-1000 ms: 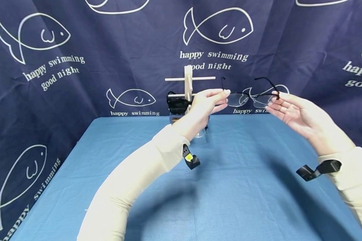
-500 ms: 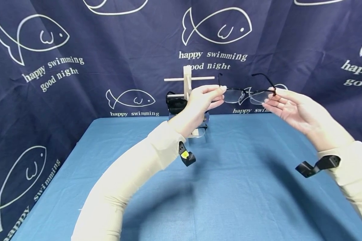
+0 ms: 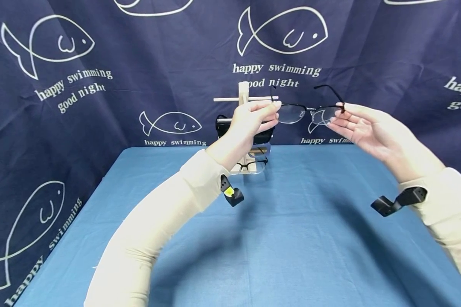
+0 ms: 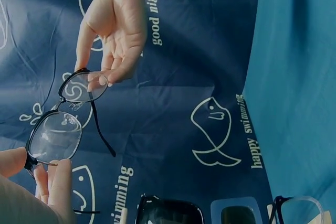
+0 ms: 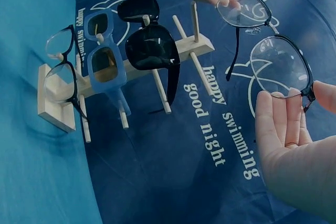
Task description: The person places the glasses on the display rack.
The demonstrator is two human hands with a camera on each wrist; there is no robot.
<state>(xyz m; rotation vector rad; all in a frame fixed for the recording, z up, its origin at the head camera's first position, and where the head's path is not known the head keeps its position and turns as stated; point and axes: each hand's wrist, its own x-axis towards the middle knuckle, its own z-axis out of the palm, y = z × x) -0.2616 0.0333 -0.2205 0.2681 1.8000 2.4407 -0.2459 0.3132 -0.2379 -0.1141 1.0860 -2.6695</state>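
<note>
A pair of clear eyeglasses (image 3: 292,113) with black upper rims is held in the air by both hands, its temples unfolded and pointing away. My left hand (image 3: 249,121) pinches the left end of the frame; my right hand (image 3: 372,132) pinches the right end by the hinge. Just behind the left hand stands a wooden glasses rack (image 5: 139,69). Its top peg (image 3: 226,99) carries nothing. Below it hang black sunglasses (image 5: 152,47), then blue-framed sunglasses (image 5: 108,61), and lowest another black-rimmed clear pair (image 5: 60,82). The left forearm covers part of the rack in the head view.
A blue cloth covers the table (image 3: 292,238), with the rack near its back edge. Behind it hangs a navy curtain (image 3: 199,55) printed with white fish and lettering. Both wrists wear black camera straps.
Both hands have moved the eyeglasses left and slightly up, toward the top of the rack. More of the lower glasses on the rack shows below the left hand.
</note>
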